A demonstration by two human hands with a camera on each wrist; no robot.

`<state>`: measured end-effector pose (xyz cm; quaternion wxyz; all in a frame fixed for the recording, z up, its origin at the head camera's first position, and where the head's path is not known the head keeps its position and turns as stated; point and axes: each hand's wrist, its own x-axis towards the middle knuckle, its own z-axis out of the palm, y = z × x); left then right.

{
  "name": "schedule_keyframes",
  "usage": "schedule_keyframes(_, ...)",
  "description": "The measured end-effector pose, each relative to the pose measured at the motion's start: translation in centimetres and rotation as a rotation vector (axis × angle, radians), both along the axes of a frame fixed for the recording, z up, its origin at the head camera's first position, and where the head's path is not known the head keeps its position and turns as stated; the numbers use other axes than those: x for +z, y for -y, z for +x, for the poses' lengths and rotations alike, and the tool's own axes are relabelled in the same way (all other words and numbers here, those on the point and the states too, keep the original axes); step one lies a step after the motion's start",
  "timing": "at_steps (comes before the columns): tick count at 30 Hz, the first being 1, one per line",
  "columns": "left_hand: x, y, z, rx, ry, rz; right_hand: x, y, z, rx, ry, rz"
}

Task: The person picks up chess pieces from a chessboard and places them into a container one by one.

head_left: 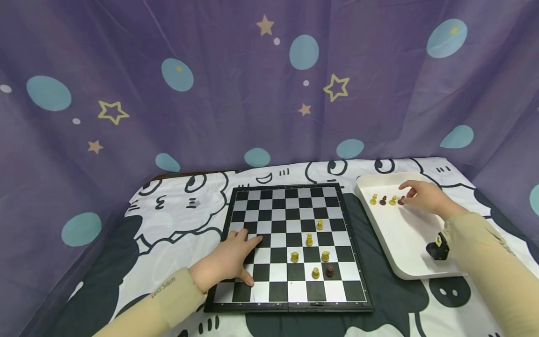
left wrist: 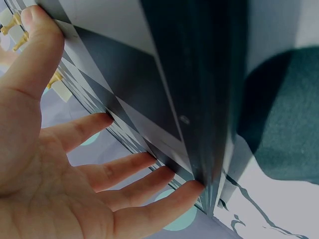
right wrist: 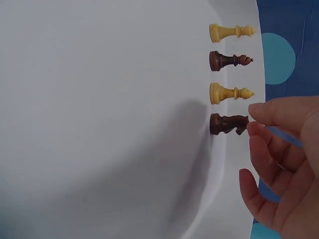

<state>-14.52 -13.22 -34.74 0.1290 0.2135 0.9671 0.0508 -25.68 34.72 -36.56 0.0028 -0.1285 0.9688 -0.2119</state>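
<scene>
My right hand (head_left: 427, 199) hovers at the far end of a white tray (head_left: 404, 234). In the right wrist view, its thumb and index fingertips are right at the head of a dark brown chess knight (right wrist: 229, 124), slightly apart. The knight stands in a row with a yellow bishop (right wrist: 232, 93), a dark bishop (right wrist: 231, 60) and a yellow crowned piece (right wrist: 232, 32). With fingers spread, my left hand (head_left: 227, 260) rests on the left side of a black-and-white chessboard (head_left: 278, 240); its fingertips touch the squares.
Several yellow pieces, including a yellow pawn (head_left: 309, 239), and one dark piece (head_left: 330, 271) stand on the board's right half. The tray's raised rim lies right of the board. A patterned cloth (head_left: 172, 252) covers the table; a purple curtain (head_left: 231, 117) hangs behind.
</scene>
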Motion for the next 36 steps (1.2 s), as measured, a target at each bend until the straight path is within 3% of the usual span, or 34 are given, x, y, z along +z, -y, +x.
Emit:
schedule_keyframes(21, -0.1, 0.0, -0.1, -0.001, 0.000, -0.018, 1.5, 3.8, 1.1, 0.046, -0.122, -0.074)
schedule_keyframes(36, 0.0, 0.0, 0.0, -0.008, 0.003, -0.020, 2.7, 7.9, 1.9, 0.175, -0.137, -0.110)
